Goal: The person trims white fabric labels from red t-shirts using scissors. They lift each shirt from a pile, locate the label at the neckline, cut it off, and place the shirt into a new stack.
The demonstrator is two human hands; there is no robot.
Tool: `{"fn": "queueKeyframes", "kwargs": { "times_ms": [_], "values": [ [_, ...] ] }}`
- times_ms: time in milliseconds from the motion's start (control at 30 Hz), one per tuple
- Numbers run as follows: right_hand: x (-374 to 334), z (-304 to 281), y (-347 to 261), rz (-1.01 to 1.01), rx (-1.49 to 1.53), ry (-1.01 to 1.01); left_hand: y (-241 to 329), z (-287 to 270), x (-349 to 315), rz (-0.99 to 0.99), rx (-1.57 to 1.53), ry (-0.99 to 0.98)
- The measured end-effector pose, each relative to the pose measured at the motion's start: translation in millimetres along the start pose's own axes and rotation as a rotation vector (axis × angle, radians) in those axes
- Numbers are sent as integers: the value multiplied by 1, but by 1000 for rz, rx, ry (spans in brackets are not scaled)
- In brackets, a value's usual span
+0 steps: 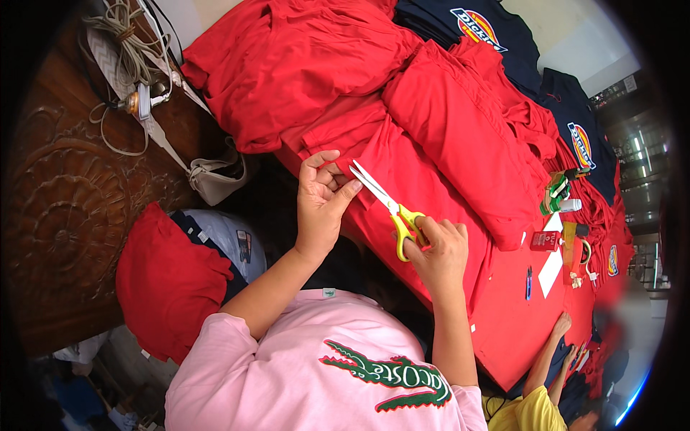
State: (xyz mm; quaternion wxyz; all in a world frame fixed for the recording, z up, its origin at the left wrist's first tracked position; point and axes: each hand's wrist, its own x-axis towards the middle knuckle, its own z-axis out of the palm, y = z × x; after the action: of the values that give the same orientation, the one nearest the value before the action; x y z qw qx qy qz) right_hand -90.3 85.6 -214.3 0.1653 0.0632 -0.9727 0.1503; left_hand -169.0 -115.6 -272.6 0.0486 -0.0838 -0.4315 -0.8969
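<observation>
- Head view: from where I stand, the right hand (pixel 442 255) is closed around the handles of yellow scissors (pixel 394 209).
- These scissors hang over red cloth (pixel 460 215), blades slightly parted, tips beside the left thumb.
- Left hand (pixel 322 208) has its fingers curled; whether it pinches anything, I can't tell.
- Off to the right lies a pen (pixel 529 284).

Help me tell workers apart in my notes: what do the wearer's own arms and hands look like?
The left hand and right hand are bare, with no gloves or watch showing. The forearms are uncovered below short pink sleeves, part of a pink shirt with a large green, red-edged reptile print.
</observation>
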Motion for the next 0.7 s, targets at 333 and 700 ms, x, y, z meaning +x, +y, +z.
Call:
{"fn": "queueKeyframes", "kwargs": {
  "times_ms": [333, 700],
  "values": [
    [-36, -6, 40, 449, 434, 147, -1, -19, 6, -120, 192, 47],
    [-194, -80, 109, 1019, 622, 396, 5, -76, 38, -288, 825, -122]
  ]
}}
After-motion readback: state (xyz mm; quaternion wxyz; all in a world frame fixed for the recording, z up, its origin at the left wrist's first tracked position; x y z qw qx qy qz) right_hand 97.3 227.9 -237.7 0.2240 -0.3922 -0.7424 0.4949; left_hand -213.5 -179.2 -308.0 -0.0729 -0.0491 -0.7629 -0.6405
